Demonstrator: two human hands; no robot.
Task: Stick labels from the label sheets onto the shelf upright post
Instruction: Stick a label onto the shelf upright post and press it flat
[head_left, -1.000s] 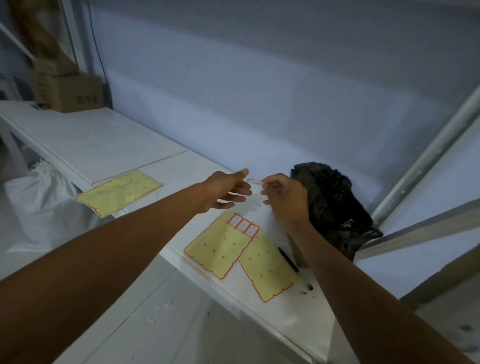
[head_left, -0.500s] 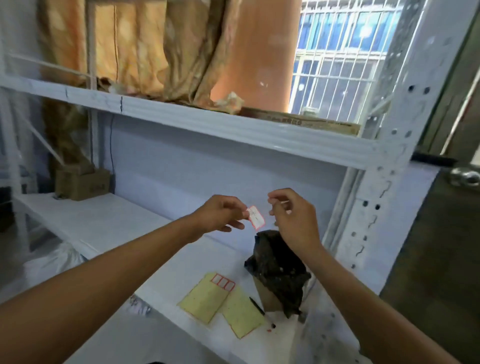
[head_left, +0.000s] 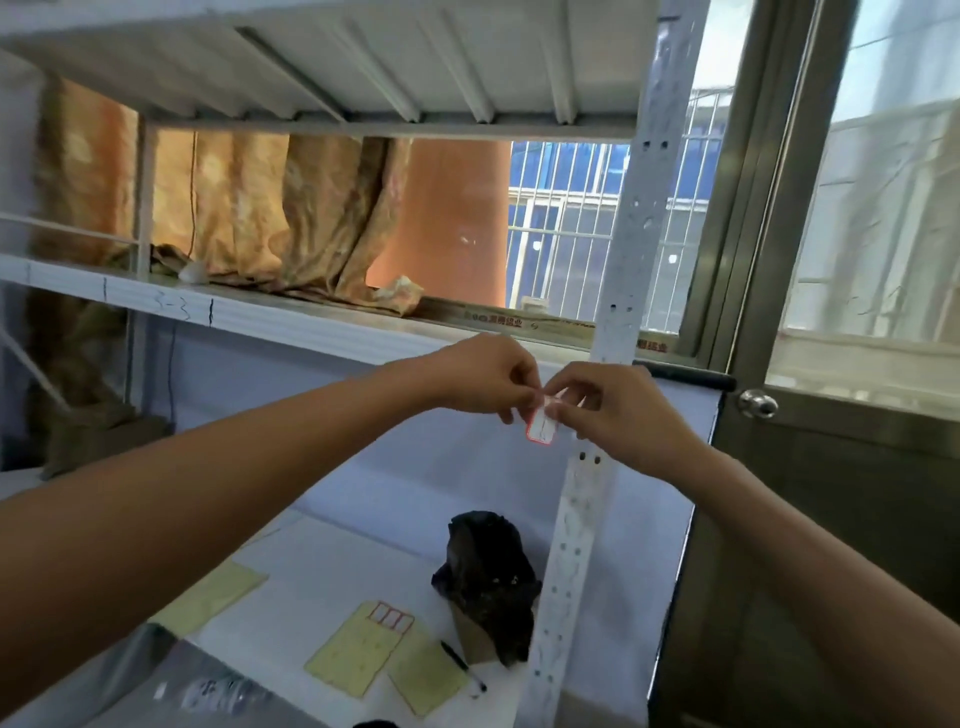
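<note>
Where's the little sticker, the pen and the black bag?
sticker (head_left: 541, 429): head view, on its white middle inside the red border.
pen (head_left: 462, 665): head view, on the middle of its dark barrel.
black bag (head_left: 488, 566): head view, on its crumpled front.

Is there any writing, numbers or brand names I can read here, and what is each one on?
"3-3", handwritten: front edge of the middle shelf beam.
Red print on the cardboard strip: too blurred to read.
Faint marks on the label pinched by the left hand and right hand: unreadable.
Nothing legible on the label sheet.
</note>
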